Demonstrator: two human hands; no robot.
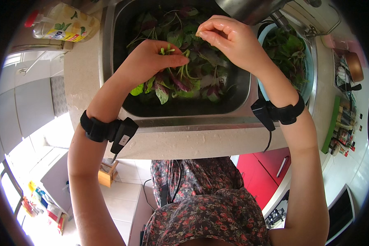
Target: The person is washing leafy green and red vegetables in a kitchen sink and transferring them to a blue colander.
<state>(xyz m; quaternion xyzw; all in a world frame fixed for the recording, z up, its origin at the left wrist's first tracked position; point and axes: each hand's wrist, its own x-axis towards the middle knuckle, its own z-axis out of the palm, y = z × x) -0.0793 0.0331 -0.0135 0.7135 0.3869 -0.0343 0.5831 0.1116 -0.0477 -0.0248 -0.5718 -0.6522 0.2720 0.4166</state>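
My left hand (153, 58) is closed around a small bunch of red-and-green amaranth-like leaves (162, 89). The cut stems stick up between thumb and fingers, while the leaves hang below the palm. To its upper right, my right hand (226, 37) is raised over the sink with thumb and fingertips pinched together. A tiny pale bit shows at those fingertips, too small to identify. Beneath both hands, more loose leaves (175, 38) lie in water in the stainless steel sink (184, 120). A light blue colander (310, 69) of similar leaves (290, 46) stands right of the basin.
A metal faucet (249, 9) juts over the basin's upper right. At upper left, a red-capped soap bottle (70, 24) is on the pale countertop (184, 143). Black wrist devices (103, 130) with cables are strapped to both forearms. Seasoning bottles (344, 129) stand at far right.
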